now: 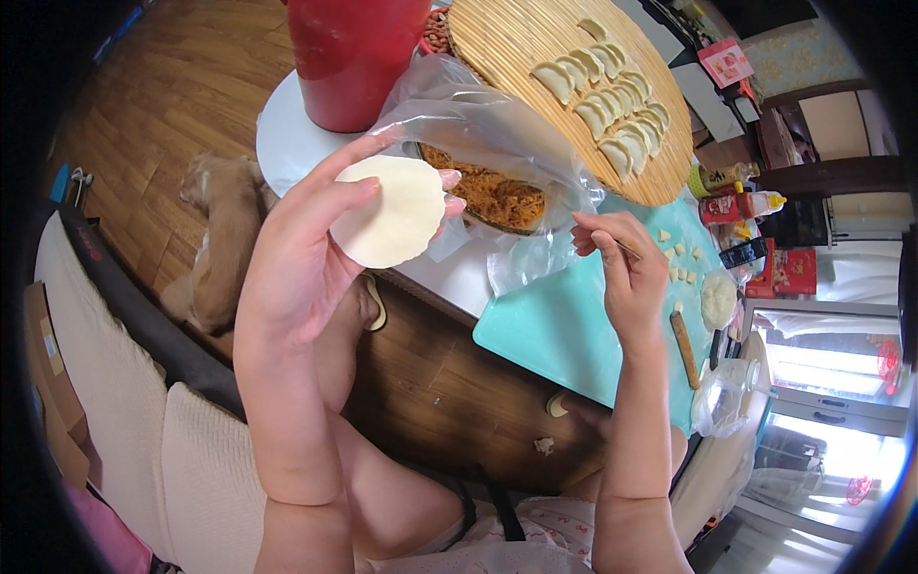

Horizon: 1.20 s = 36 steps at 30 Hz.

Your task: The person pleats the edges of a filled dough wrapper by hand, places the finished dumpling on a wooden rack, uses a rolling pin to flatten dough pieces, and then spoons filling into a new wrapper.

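Note:
My left hand [287,258] holds a round, flat dough wrapper [391,215], thumb on its upper face and fingertips showing past its far edge. My right hand [627,269] pinches a thin utensil [628,249]; only a short piece of its handle shows, and its kind is unclear. Between and beyond the hands lies a container of reddish-brown minced filling [502,201], partly covered by a clear plastic bag [495,118]. Farther off, several folded dumplings [606,107] sit in rows on a round slatted tray [495,36].
A turquoise mat [545,330] carries small dough pieces [674,274], a dough lump [718,298] and a rolling pin [685,350]. Sauce bottles [739,206] and a phone [743,252] are at right. A red container [358,64] stands at upper left. A dog [226,237] lies on the floor.

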### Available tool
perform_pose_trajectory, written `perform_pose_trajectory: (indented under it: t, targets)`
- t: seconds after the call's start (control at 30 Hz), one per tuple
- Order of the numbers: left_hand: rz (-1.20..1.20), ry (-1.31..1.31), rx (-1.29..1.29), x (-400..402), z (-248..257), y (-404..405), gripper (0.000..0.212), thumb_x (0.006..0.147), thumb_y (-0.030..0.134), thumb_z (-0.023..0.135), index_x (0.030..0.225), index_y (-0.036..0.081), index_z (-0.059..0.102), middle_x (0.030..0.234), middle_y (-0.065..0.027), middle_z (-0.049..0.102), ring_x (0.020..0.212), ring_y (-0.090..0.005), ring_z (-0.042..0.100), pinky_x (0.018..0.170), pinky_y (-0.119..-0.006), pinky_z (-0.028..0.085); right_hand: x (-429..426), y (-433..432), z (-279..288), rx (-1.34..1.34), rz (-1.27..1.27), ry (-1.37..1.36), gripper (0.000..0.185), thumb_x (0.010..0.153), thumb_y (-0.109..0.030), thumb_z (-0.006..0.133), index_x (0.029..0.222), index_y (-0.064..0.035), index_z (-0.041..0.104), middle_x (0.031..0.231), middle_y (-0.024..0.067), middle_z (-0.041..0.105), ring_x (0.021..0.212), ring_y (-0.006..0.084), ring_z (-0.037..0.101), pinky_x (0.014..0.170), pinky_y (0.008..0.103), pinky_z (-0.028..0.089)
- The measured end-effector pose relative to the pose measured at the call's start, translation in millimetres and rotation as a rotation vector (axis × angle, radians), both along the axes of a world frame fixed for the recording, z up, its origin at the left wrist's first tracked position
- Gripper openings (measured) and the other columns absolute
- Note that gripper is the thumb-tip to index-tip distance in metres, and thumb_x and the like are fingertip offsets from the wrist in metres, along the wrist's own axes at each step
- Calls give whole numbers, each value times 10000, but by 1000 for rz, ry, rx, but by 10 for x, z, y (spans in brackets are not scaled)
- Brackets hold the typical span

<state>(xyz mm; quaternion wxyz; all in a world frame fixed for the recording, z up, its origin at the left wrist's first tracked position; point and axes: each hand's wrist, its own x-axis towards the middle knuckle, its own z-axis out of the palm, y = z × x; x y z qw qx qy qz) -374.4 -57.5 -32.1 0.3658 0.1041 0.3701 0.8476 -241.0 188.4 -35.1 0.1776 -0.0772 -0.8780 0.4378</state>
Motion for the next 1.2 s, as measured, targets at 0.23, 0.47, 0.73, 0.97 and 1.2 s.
perform_pose_trajectory:
  t: [0.23,0.47,0.73,0.97,1.2]
  targets:
    - [4,-8,-13,10,1,-3,488,914,100,407,1356,-76,301,1214,-346,499,1058,-392,590,892,-380,495,-41,-97,-155,9,49,76,198,889,7,541,1049,-10,656,892,92,633,752,146,601,683,249,497]
    - [7,-20,6,18,0,10,491,912,94,404,1361,-73,294,1205,-362,494,1047,-400,592,887,-392,495,48,-229,36,37,-37,72,180,887,-18,562,1039,-8,659,890,105,637,737,159,592,667,261,491]
    - [11,-48,-7,36,58,10,481,914,97,402,1355,-64,297,1202,-364,496,1053,-414,584,890,-405,489,42,-441,-92,332,-32,84,174,854,-29,597,1021,-15,643,853,117,623,724,281,566,658,351,473]
    - [10,-30,-6,29,57,-15,487,919,106,407,1362,-56,287,1202,-360,498,1059,-414,580,891,-401,489,22,-393,-107,362,25,89,161,860,-31,586,1008,-5,645,853,116,623,720,271,570,655,335,472]
    - [4,-53,9,5,36,-8,483,918,106,418,1353,-62,292,1200,-353,504,1047,-405,590,877,-398,499,-28,-207,-202,-258,-161,-9,233,955,-120,480,991,53,633,817,94,637,680,128,573,637,259,481]
